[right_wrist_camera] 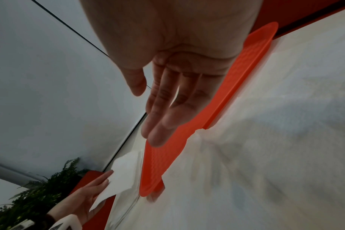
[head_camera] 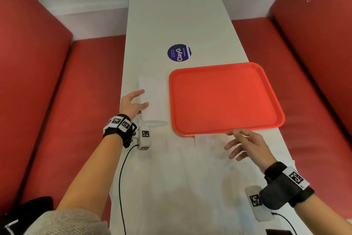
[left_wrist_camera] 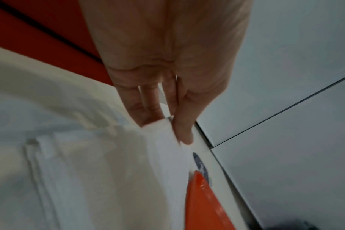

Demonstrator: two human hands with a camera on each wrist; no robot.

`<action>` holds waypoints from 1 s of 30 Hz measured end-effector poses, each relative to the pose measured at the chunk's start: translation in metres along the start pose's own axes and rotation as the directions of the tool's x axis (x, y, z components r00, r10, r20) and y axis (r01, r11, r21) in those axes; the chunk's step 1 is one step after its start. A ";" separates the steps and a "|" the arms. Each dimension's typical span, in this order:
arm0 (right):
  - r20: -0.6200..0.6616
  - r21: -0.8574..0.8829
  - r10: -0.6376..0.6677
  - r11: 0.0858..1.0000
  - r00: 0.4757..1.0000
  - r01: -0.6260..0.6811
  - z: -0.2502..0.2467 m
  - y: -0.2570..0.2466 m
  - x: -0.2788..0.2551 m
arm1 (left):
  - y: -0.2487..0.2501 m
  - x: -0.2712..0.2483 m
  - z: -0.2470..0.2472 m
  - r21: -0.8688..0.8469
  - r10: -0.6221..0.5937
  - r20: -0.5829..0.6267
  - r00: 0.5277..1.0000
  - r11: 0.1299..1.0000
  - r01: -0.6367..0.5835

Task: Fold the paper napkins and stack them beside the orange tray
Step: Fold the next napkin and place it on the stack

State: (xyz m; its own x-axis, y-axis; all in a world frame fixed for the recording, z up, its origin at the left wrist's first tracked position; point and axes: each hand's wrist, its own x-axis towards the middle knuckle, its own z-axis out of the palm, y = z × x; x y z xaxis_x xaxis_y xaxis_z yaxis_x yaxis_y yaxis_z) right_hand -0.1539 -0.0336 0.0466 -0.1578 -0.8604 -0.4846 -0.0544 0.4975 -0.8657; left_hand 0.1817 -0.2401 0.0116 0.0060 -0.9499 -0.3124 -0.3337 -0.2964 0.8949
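The orange tray [head_camera: 224, 97] lies on the white table [head_camera: 171, 15], right of the middle. Against the tray's left side lies a folded white napkin pile [head_camera: 155, 90]. My left hand [head_camera: 145, 98] is at that pile's left edge and pinches a folded napkin [left_wrist_camera: 159, 133] between thumb and fingers; the right wrist view shows this napkin [right_wrist_camera: 122, 174] lifted off the table. My right hand [head_camera: 228, 140] hovers open with straight fingers [right_wrist_camera: 158, 124] at the tray's near rim [right_wrist_camera: 236, 87], holding nothing. Unfolded white napkins [head_camera: 190, 177] cover the near table, one edge tucked under the tray.
Red bench seats [head_camera: 85, 82] flank the narrow table on both sides. A round purple sticker [head_camera: 179, 52] sits beyond the tray. A pale wall closes the far end. A green plant [right_wrist_camera: 39, 194] stands off to the left. A dark object [head_camera: 278, 232] lies at the near right edge.
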 end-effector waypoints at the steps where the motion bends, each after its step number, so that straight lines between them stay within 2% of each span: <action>1: -0.006 -0.002 0.005 1.000 1.000 -0.005 -0.001 0.001 0.001 | -0.004 0.005 0.001 0.043 -0.009 -0.017 1.000 0.999 0.010; 5: -0.028 -0.005 0.028 1.000 0.999 -0.028 -0.004 0.006 0.002 | -0.020 0.018 0.003 0.273 -0.020 -0.075 0.997 0.961 0.040; 9: -0.027 -0.012 0.038 0.999 0.999 -0.039 -0.003 0.008 0.004 | -0.027 0.018 0.003 0.385 0.057 -0.055 0.997 0.922 -0.031; 12: -0.019 -0.014 0.036 0.999 0.999 -0.036 0.000 0.009 0.003 | -0.029 0.005 0.002 0.486 0.062 -0.047 0.997 0.874 -0.031; 17: 0.024 -0.047 0.028 0.999 0.999 -0.027 0.006 0.014 0.001 | -0.037 -0.060 0.008 0.579 0.141 0.072 0.987 0.800 -0.156; 23: 0.158 -0.184 0.069 0.982 0.985 -0.040 0.031 0.034 -0.004 | -0.076 -0.164 0.022 0.580 0.099 0.187 0.977 0.792 -0.191; 27: 0.273 -0.368 0.112 0.930 0.955 -0.003 0.052 0.060 -0.006 | -0.107 -0.205 0.041 0.744 0.015 0.124 0.992 0.660 -0.103; 30: 0.303 -0.515 0.079 0.852 0.950 0.093 0.061 0.081 -0.005 | -0.117 -0.213 0.045 0.755 -0.008 0.074 0.997 0.654 -0.051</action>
State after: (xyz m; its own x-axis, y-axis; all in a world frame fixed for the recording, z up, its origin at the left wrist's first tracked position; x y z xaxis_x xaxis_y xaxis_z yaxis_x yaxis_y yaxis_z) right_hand -0.0978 0.0044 -0.0286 0.1446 -0.8110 -0.5668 -0.5684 0.4008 -0.7185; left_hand 0.1769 0.0010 -0.0408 -0.0611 -0.9377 -0.3419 -0.9300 -0.0709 0.3607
